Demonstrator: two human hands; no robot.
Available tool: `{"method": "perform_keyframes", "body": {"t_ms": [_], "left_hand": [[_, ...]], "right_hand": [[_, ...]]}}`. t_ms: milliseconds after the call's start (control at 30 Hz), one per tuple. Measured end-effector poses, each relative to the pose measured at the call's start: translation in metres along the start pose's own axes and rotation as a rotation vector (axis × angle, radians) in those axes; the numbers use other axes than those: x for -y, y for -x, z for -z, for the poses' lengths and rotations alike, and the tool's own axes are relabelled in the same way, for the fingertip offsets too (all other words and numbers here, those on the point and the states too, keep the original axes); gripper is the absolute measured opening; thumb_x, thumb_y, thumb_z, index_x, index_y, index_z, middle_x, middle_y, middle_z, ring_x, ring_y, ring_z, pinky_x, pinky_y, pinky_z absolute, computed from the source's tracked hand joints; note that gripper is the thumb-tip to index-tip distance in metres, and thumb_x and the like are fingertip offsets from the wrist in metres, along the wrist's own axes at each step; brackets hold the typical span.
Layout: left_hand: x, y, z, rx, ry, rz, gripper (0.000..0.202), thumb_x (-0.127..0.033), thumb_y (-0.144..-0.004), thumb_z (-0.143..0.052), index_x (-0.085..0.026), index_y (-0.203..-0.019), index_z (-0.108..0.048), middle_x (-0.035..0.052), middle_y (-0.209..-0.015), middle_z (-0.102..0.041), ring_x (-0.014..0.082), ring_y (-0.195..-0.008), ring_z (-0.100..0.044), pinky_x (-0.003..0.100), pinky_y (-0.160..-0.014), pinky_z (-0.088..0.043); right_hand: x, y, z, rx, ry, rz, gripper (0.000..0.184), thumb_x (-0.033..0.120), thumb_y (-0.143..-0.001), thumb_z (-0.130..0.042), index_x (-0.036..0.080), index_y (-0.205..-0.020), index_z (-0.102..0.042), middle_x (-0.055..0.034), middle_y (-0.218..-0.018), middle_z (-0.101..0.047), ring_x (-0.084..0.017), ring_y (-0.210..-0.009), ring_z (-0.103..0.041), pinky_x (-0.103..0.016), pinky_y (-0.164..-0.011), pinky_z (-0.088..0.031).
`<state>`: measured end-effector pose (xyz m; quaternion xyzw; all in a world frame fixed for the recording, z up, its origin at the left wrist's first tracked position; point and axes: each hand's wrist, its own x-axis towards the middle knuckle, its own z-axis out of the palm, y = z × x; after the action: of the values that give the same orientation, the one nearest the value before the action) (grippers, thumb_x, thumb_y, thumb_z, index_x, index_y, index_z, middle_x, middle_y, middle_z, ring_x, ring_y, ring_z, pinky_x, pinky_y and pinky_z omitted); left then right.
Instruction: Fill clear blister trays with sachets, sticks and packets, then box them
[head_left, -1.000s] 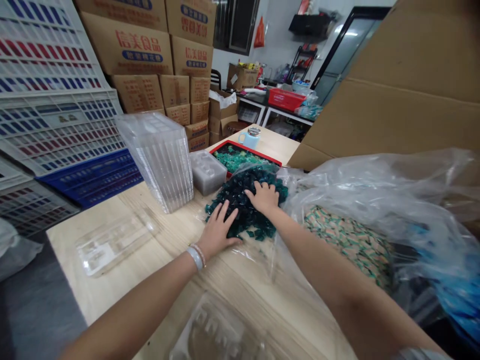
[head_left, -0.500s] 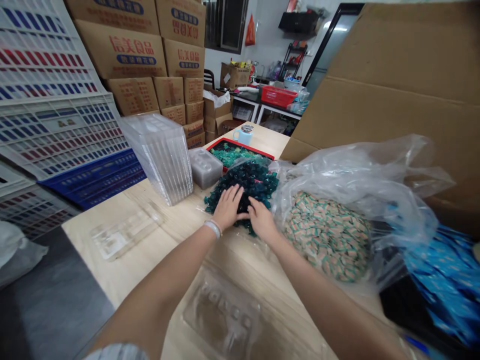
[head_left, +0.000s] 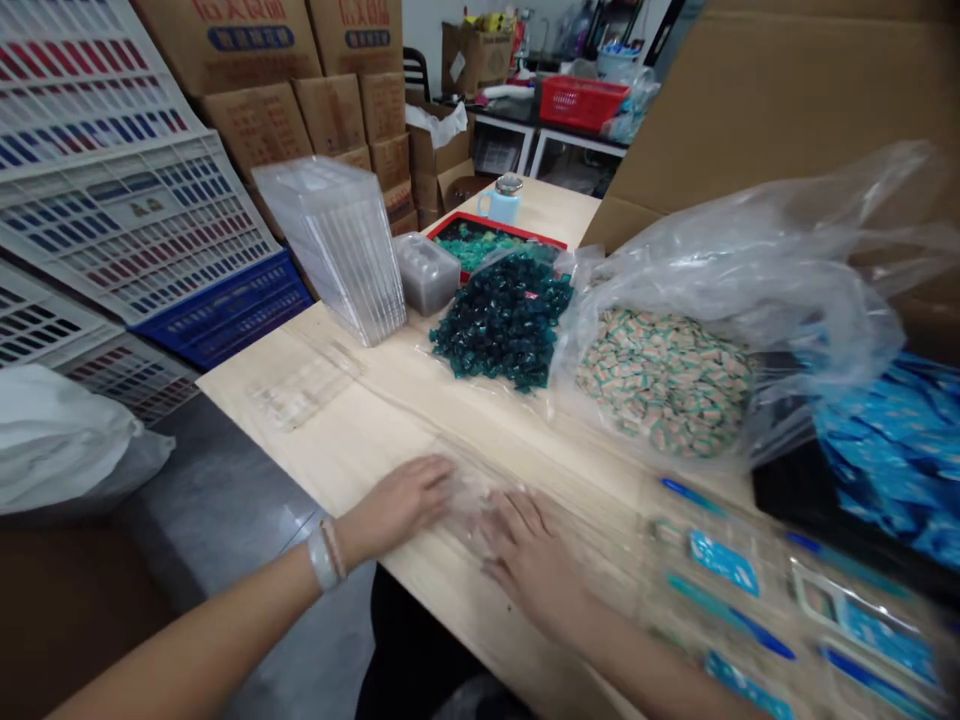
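Note:
A clear moulded plastic tray (head_left: 469,490) lies at the table's near edge, blurred by motion. At its left end is my left hand (head_left: 401,505), its fingertips smeared, so its grip is unclear. Over the tray's right part my right hand (head_left: 536,560) reaches with fingers stretched and somewhat apart; nothing shows in them. Beyond the hands, a heap of dark teal, glossy, jelly-like pieces (head_left: 506,320) rests on clear plastic. To its right, an open clear bag (head_left: 675,270) holds many small beige-and-green pieces (head_left: 667,385).
Nested clear trays (head_left: 337,255) stand at the left, beside a smaller stack (head_left: 427,272). Behind are a red-rimmed tray (head_left: 450,222) and a blue mug (head_left: 504,203). Another clear tray (head_left: 296,390) lies at left. Filled trays with blue items (head_left: 727,565) lie at right, near blue packets (head_left: 892,460).
Both hands have left the teal heap and come back toward me, over the clear tray at the near edge. The view has tilted down and turned right, showing the filled trays.

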<state>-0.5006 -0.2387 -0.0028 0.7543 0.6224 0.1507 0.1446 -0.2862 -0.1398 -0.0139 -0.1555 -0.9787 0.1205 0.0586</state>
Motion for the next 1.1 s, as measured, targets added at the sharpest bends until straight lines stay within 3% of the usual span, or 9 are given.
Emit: {"method": "perform_keyframes", "body": {"t_ms": [67,200,300,433,567,667,733,900,1100], "left_hand": [[0.007,0.002,-0.006,-0.045,-0.05,0.059,0.027,-0.026,-0.087,-0.037,-0.019,-0.101,-0.059,0.0077,-0.128,-0.045,0.0194,-0.118,-0.04,0.037,-0.099,-0.035],[0.011,0.001,-0.002,-0.07,-0.081,-0.003,0.028,-0.036,-0.081,-0.048,-0.018,-0.1,-0.059,0.0102,-0.13,-0.041,0.0244,-0.12,-0.035,0.042,-0.099,-0.034],[-0.005,0.004,-0.007,-0.02,-0.094,-0.021,0.022,-0.032,-0.084,-0.043,-0.018,-0.088,-0.06,0.0087,-0.11,-0.055,0.022,-0.106,-0.046,0.039,-0.091,-0.039],[-0.034,0.001,-0.022,0.048,-0.127,0.208,0.026,-0.023,-0.087,-0.034,-0.016,-0.079,-0.057,0.0058,-0.082,-0.057,0.0168,-0.079,-0.053,0.031,-0.073,-0.045],[-0.046,-0.004,-0.019,0.053,-0.116,0.299,0.021,-0.024,-0.084,-0.04,-0.016,-0.078,-0.059,0.0068,-0.083,-0.057,0.0187,-0.08,-0.054,0.033,-0.073,-0.044],[-0.036,-0.002,-0.009,-0.052,-0.099,0.244,0.017,-0.034,-0.075,-0.055,-0.019,-0.081,-0.062,0.0083,-0.109,-0.053,0.026,-0.105,-0.044,0.045,-0.09,-0.035],[-0.024,0.0,-0.006,-0.082,-0.045,0.237,0.019,-0.039,-0.072,-0.059,-0.022,-0.08,-0.063,0.0056,-0.122,-0.045,0.027,-0.115,-0.036,0.047,-0.096,-0.029],[-0.006,0.004,-0.008,-0.051,0.049,0.254,0.019,-0.04,-0.074,-0.056,-0.023,-0.08,-0.063,0.0024,-0.127,-0.043,0.0226,-0.116,-0.036,0.041,-0.096,-0.031],[-0.005,0.004,-0.009,-0.053,0.054,0.229,0.015,-0.036,-0.076,-0.056,-0.024,-0.081,-0.063,0.0019,-0.127,-0.043,0.0219,-0.115,-0.036,0.04,-0.095,-0.032]], "right_hand": [[0.008,-0.003,-0.008,-0.028,0.079,-0.031,0.044,0.034,-0.076,-0.056,0.025,-0.118,-0.05,-0.008,-0.13,-0.043,-0.029,-0.118,-0.036,-0.049,-0.098,-0.025],[0.0,0.019,-0.005,-0.121,0.162,-0.206,0.053,0.038,-0.075,-0.055,0.019,-0.124,-0.044,-0.0115,-0.131,-0.041,-0.03,-0.119,-0.033,-0.048,-0.097,-0.026],[-0.012,0.05,-0.005,-0.119,0.211,-0.325,0.04,0.036,-0.078,-0.052,0.02,-0.115,-0.053,-0.0115,-0.122,-0.049,-0.029,-0.111,-0.04,-0.047,-0.092,-0.032],[-0.029,0.055,-0.009,-0.153,0.223,-0.415,0.03,0.033,-0.081,-0.049,0.023,-0.108,-0.059,-0.0118,-0.12,-0.05,-0.028,-0.108,-0.043,-0.046,-0.087,-0.036],[-0.047,0.044,0.002,-0.117,0.202,-0.337,0.027,0.029,-0.081,-0.05,0.026,-0.106,-0.06,-0.0088,-0.122,-0.049,-0.029,-0.115,-0.037,-0.053,-0.095,-0.026],[-0.046,0.042,0.015,-0.116,0.197,-0.3,0.026,0.031,-0.079,-0.051,0.025,-0.103,-0.061,-0.0096,-0.122,-0.048,-0.031,-0.118,-0.034,-0.057,-0.095,-0.022],[-0.034,0.035,0.019,-0.143,0.128,-0.225,0.026,0.032,-0.08,-0.051,0.022,-0.102,-0.061,-0.0113,-0.117,-0.051,-0.03,-0.113,-0.038,-0.054,-0.093,-0.026],[0.0,-0.006,0.004,-0.046,-0.241,0.04,0.022,0.021,-0.085,-0.043,0.018,-0.097,-0.062,-0.0075,-0.091,-0.061,-0.018,-0.085,-0.052,-0.033,-0.075,-0.041],[0.0,-0.025,-0.011,-0.033,-0.217,0.07,0.022,0.02,-0.085,-0.044,0.017,-0.098,-0.061,-0.006,-0.088,-0.061,-0.017,-0.083,-0.05,-0.031,-0.073,-0.038]]}}
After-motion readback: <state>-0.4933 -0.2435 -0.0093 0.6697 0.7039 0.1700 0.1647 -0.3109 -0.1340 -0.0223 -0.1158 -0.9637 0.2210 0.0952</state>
